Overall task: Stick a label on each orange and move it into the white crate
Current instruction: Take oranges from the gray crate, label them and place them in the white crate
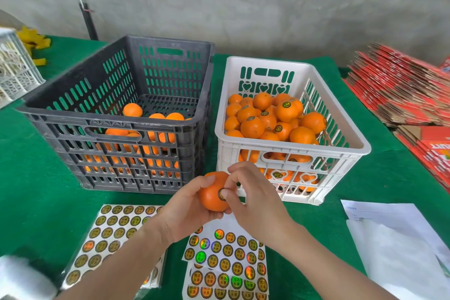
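Observation:
My left hand (pixel 188 204) grips an orange (pixel 212 196) just in front of the two crates. My right hand (pixel 253 192) presses a round gold-and-black label (pixel 221 194) onto the fruit's side with its thumb, the fingers curled over the top. The white crate (pixel 341 126) at the right holds several oranges, some showing labels. The dark grey crate (pixel 117 122) at the left holds several plain oranges. Sheets of round labels (pixel 226 260) lie on the green cloth below my hands, with another sheet (pixel 109 231) to the left.
Stacked red flat cartons (pixel 401 90) lie at the right edge. White papers (pixel 394 238) rest at the near right. A white basket (pixel 14 68) and yellow scraps (pixel 34 41) sit at the far left. A white blurred object (pixel 22 277) is at the bottom left corner.

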Action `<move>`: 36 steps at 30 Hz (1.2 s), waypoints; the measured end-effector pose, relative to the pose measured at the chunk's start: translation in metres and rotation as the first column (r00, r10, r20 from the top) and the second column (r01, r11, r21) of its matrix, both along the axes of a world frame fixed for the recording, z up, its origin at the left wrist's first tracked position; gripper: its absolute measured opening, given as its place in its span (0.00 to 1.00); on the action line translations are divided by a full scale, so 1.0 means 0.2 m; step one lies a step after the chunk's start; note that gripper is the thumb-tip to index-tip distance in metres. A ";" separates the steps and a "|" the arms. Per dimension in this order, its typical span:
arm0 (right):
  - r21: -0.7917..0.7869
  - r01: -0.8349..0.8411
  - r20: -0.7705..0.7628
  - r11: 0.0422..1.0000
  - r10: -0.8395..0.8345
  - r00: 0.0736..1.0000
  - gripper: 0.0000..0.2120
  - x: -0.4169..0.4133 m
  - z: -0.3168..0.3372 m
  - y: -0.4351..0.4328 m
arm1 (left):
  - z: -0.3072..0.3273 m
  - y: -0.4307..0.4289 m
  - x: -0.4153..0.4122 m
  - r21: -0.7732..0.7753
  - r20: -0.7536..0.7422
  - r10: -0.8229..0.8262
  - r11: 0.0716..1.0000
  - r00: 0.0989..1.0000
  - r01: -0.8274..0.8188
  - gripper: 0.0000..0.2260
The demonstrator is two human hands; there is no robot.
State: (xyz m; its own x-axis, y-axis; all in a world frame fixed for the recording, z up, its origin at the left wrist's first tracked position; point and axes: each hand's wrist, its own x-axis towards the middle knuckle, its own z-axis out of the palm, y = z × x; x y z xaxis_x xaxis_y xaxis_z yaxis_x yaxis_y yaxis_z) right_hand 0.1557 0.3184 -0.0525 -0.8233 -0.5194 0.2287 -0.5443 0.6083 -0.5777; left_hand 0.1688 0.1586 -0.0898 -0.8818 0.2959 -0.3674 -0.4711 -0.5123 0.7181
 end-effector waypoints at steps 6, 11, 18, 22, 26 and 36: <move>-0.065 0.053 0.174 0.996 -0.041 0.984 0.23 -0.04 0.02 0.04 | 0.07 -0.01 -0.01 -0.196 -0.058 -0.061 0.979 0.996 0.049 0.32; -0.244 -0.097 0.066 0.965 0.116 0.991 0.29 -0.04 0.03 0.07 | 0.22 0.04 -0.08 -0.283 -0.184 -0.024 0.959 0.983 -0.029 0.25; -0.421 0.021 -0.174 0.907 -0.103 0.979 0.31 -0.26 0.19 0.09 | 0.48 0.11 -0.33 -0.652 -0.547 -0.158 0.697 0.822 -0.300 0.30; -0.226 0.225 -0.016 0.948 -0.234 0.972 0.33 -0.62 0.30 0.24 | 0.43 0.11 -0.58 -0.756 -0.518 -0.211 0.566 0.829 -0.329 0.14; 0.333 0.274 0.141 0.902 -0.335 0.932 0.34 -0.97 0.27 0.39 | 0.29 0.10 -0.64 -0.879 -0.451 -0.311 0.318 0.837 -0.355 0.16; 0.275 0.290 -0.150 0.916 -0.258 0.955 0.26 -0.87 0.27 0.39 | 0.30 0.08 -0.58 -0.773 -0.588 -0.216 0.435 0.780 -0.462 0.16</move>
